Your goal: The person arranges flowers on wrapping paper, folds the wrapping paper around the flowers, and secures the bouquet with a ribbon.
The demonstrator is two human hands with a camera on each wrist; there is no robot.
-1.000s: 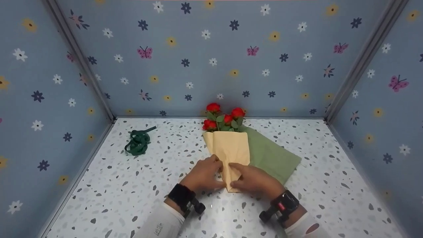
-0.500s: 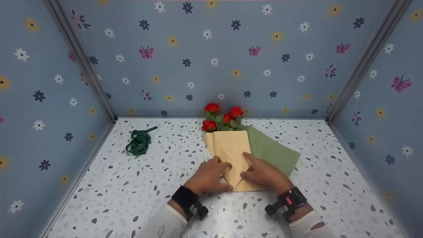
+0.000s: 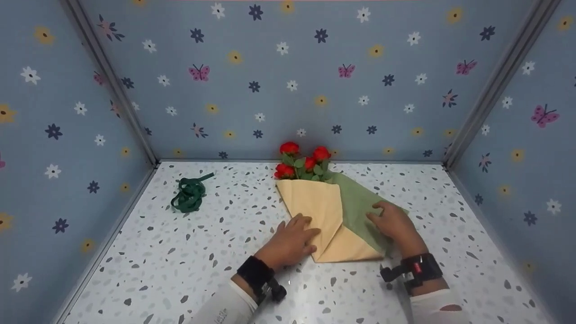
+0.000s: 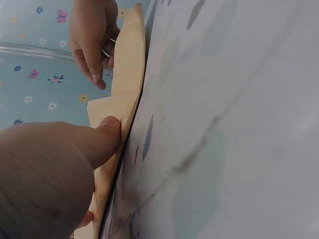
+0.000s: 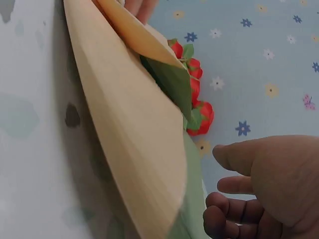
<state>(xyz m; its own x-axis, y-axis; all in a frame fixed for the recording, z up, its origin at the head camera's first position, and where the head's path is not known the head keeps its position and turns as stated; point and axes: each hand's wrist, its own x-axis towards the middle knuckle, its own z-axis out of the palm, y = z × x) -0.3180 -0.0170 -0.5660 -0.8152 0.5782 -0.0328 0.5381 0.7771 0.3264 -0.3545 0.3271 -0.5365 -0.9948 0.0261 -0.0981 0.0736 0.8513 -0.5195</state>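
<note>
A bunch of red artificial-looking roses [image 3: 289,148] with green leaves pokes out of the far end of a wrapping paper [image 3: 317,193], tan on one face and green on the other. The left part is folded over the stems, which are hidden. My left hand [image 3: 288,243] rests on the tan fold with fingers spread; its thumb [image 4: 107,134] lies along the near edge in the left wrist view. Over the green part [image 3: 360,202] at the right hovers my right hand [image 3: 396,222], fingers loosely bent and holding nothing. A tan corner [image 5: 129,124] stands raised beside it.
A loose coil of dark green ribbon [image 3: 189,194] lies on the left of the speckled white tabletop [image 3: 225,225]. Blue flower-patterned panels [image 3: 288,90] enclose the back and both sides.
My right hand has let go of the tan paper and moved right, over the green part. A tan corner has spread open to the right. My left hand keeps its place on the fold.
</note>
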